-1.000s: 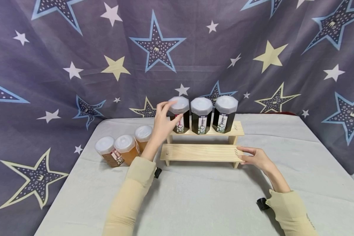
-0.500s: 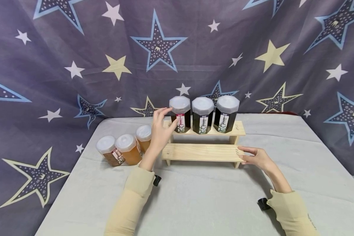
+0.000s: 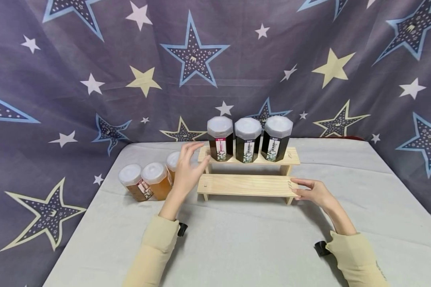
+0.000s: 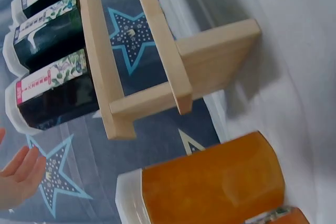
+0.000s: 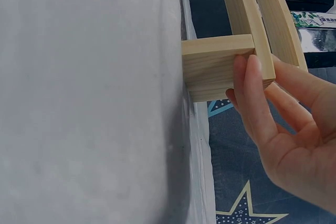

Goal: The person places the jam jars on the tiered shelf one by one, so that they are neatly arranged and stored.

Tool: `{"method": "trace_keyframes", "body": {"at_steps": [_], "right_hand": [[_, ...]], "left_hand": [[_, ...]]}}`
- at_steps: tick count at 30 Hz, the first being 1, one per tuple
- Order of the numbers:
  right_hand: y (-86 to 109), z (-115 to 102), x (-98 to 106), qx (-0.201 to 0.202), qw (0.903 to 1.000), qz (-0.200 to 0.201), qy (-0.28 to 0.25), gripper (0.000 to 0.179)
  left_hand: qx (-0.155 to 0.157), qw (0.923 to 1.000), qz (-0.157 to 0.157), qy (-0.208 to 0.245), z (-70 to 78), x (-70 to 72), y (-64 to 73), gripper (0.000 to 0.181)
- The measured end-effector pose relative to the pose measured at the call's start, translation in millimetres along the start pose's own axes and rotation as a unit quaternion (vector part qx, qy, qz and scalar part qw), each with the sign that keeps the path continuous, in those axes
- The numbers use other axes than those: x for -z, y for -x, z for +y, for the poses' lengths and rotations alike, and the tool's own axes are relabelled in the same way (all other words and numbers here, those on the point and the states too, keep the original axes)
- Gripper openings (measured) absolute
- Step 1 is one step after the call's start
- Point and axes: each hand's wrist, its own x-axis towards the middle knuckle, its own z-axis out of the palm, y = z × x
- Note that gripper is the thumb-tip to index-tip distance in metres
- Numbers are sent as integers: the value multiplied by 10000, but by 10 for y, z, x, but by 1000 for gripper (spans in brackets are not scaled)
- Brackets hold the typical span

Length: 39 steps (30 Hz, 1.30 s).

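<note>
Three dark jars with pale translucent lids stand in a row on the upper step of a two-step wooden shelf: a left jar with a pink-topped label, a middle jar and a right jar. My left hand is off to the left of the left jar, fingers spread and holding nothing. At the lower step's right end, my right hand grips the board between thumb and fingers; the right wrist view shows the fingertips against the wooden end.
Left of the shelf, three amber jars stand close together: a left one, a middle one and a far one partly hidden by my left hand. A white cloth covers the table. Behind hangs a star-patterned curtain.
My left hand has let go of the left dark jar and drawn back leftward and down. The right hand stays on the shelf end.
</note>
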Motion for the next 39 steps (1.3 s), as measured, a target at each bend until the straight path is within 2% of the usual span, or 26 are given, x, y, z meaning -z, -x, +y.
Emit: {"method": "trace_keyframes", "body": {"at_steps": [6, 16, 24, 28, 39], "right_hand": [[3, -5, 2, 6, 10000, 1, -52, 49], [7, -2, 2, -12, 10000, 9, -75, 49], [8, -4, 8, -12, 10000, -15, -20, 48], [3, 2, 13, -29, 10000, -5, 62, 48], [9, -4, 11, 58, 10000, -33, 73, 50]], "left_hand": [[120, 9995, -80, -266, -50, 115, 103, 35], [-24, 9984, -65, -553, -111, 283, 233, 34], [180, 9967, -148, -774, -158, 430, 325, 33], [176, 9946, -176, -1011, -180, 508, 362, 33], [99, 9916, 20, -1288, -285, 714, 453, 33]]}}
